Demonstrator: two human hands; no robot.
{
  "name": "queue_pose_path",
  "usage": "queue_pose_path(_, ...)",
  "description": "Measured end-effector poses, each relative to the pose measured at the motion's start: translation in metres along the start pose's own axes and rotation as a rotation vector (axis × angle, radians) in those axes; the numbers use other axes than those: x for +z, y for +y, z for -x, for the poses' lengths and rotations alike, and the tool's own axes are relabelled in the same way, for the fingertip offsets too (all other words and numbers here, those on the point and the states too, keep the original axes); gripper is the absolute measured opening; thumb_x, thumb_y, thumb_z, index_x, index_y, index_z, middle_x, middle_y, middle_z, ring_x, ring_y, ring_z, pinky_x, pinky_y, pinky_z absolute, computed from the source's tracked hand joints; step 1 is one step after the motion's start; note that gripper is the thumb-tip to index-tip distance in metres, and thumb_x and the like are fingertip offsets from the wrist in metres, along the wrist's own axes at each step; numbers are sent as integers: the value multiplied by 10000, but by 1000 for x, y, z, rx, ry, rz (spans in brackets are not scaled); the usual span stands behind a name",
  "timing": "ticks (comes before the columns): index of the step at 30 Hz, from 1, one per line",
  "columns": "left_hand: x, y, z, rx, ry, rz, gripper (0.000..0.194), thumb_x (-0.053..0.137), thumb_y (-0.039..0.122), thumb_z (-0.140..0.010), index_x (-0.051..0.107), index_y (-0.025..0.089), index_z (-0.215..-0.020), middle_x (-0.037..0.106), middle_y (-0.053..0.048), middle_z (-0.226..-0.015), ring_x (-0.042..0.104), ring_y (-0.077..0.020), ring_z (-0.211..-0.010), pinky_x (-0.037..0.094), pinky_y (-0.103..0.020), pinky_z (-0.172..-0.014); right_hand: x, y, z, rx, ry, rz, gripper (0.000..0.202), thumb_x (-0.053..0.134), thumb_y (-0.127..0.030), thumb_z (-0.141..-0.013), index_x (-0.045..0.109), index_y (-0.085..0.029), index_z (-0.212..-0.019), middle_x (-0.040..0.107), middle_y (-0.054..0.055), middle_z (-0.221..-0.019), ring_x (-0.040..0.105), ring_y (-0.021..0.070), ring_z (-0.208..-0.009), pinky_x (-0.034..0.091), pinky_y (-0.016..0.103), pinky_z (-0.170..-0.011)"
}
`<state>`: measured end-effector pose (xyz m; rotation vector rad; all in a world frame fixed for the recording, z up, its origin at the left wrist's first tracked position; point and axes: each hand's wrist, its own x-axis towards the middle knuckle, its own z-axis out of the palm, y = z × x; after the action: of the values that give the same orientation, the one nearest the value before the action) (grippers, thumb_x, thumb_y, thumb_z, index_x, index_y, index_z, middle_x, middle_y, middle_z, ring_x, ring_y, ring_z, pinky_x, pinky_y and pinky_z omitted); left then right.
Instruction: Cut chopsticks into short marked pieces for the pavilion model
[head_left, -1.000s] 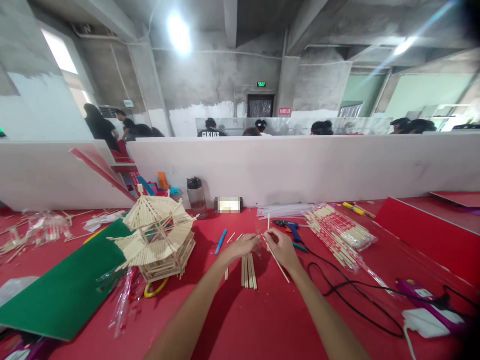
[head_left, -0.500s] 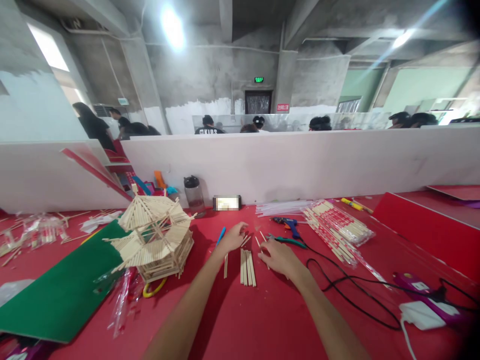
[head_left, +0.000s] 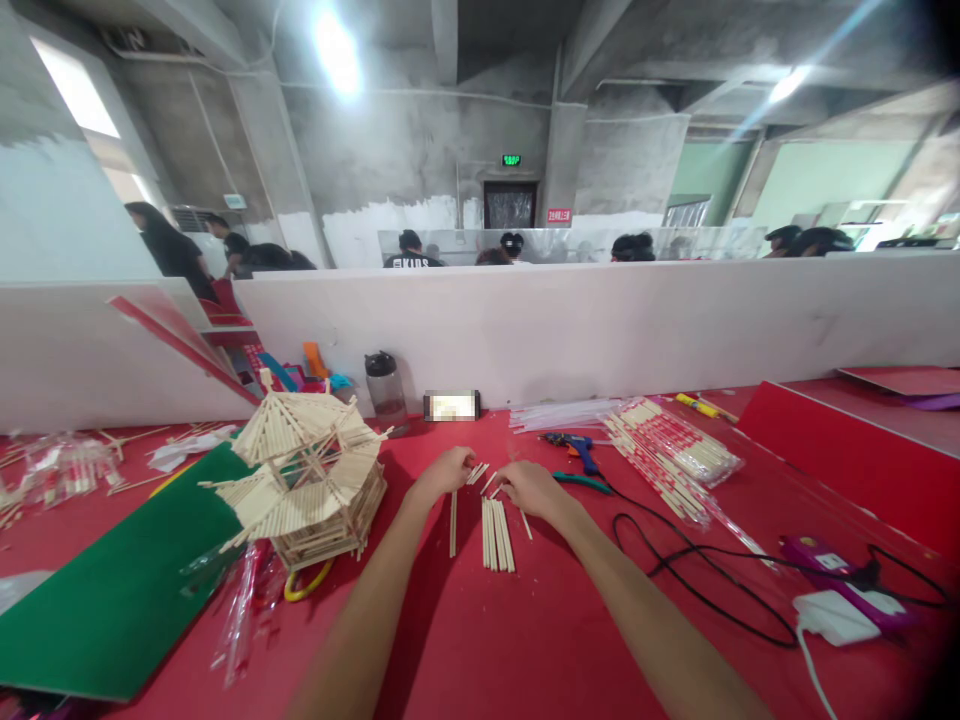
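My left hand (head_left: 450,472) is over the red table (head_left: 480,640), its fingers curled beside a few short sticks (head_left: 477,474); whether it grips one is too small to tell. To the right, my right hand (head_left: 526,487) pinches a short wooden stick (head_left: 490,484). A row of several pale sticks (head_left: 497,535) lies just in front of both hands. One pair of sticks (head_left: 453,525) lies below my left hand, and a single stick (head_left: 527,525) lies under my right. On the left stands a stick-built pavilion model (head_left: 315,470) with a tiered roof.
A blue glue gun (head_left: 574,450), green-handled pliers (head_left: 583,482) and bagged sticks (head_left: 675,445) lie to the right, with a black cable (head_left: 697,548) and purple power strip (head_left: 840,575). A bottle (head_left: 385,390) and phone (head_left: 451,405) stand behind. A green board (head_left: 112,590) lies left.
My right hand has moved left toward the short sticks and now pinches one. My left hand has shifted slightly left, its fingers more curled. The view has turned a little.
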<state>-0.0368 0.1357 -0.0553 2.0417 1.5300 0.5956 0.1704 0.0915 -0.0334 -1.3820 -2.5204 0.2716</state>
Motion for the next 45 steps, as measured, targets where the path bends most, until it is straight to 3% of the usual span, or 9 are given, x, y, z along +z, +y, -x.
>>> queue_pose_path(6, 0, -1, -6, 78, -134, 23, 337, 519, 40, -657, 707, 129, -922, 733, -75, -872, 663, -178, -789, 490, -244, -691, 11, -2, -27, 47, 34, -78, 247, 587, -129, -812, 736, -258, -961, 742, 65, -935, 676, 231, -914, 439, 275, -768)
queue_pose_path(9, 4, 3, -11, 38, -138, -46, 227, 583, 101, -657, 715, 135, -839, 723, -73, -775, 653, -189, -725, 477, -257, -644, 11, 1, -37, 103, 28, -171, 212, 620, -145, -795, 718, -220, -967, 737, 81, -951, 670, 229, -918, 431, 261, -744)
queue_pose_path(13, 13, 13, -21, -47, -101, -190, 170, 688, 174, -601, 707, 162, -769, 690, -75, -664, 649, -230, -692, 464, -298, -632, 9, 8, -46, 134, -7, -248, 207, 617, -91, -755, 687, -184, -926, 728, 54, -801, 664, 177, -757, 405, 216, -623)
queue_pose_path(18, 22, 21, -29, -102, -72, -319, 189, 690, 193, -623, 711, 161, -808, 712, -150, -782, 676, -294, -797, 465, -326, -657, 12, 18, -51, 169, -58, -374, 225, 538, -20, -765, 638, -162, -908, 692, 15, -693, 624, 120, -617, 387, 180, -547)
queue_pose_path(26, 21, 26, -29, -184, -128, -416, 264, 708, 239, -640, 724, 139, -884, 728, -141, -836, 683, -245, -782, 467, -261, -628, 19, 30, -56, 191, -154, -562, 174, 581, -94, -824, 573, -166, -982, 648, -31, -576, 612, 105, -528, 410, 161, -506)
queue_pose_path(32, 20, 39, -25, -195, -130, -469, 241, 707, 206, -624, 741, 153, -857, 727, -131, -813, 680, -240, -791, 468, -254, -638, 23, 42, -60, 190, -131, -576, 216, 583, -50, -766, 584, -171, -945, 647, -37, -585, 604, 99, -533, 396, 156, -499)
queue_pose_path(41, 10, 54, -13, -165, -154, -457, 183, 703, 194, -598, 743, 122, -761, 690, -97, -688, 629, -203, -643, 434, -260, -579, 30, 41, -64, 236, -180, -545, 299, 643, -146, -750, 588, -155, -1044, 646, -25, -517, 612, 136, -481, 401, 184, -479)
queue_pose_path(45, 15, 51, -16, -146, -116, -468, 181, 686, 177, -615, 739, 116, -778, 683, -101, -684, 619, -199, -647, 434, -264, -591, 31, 42, -67, 218, -175, -496, 188, 644, -137, -723, 663, -153, -909, 642, -8, -500, 598, 125, -482, 376, 181, -484)
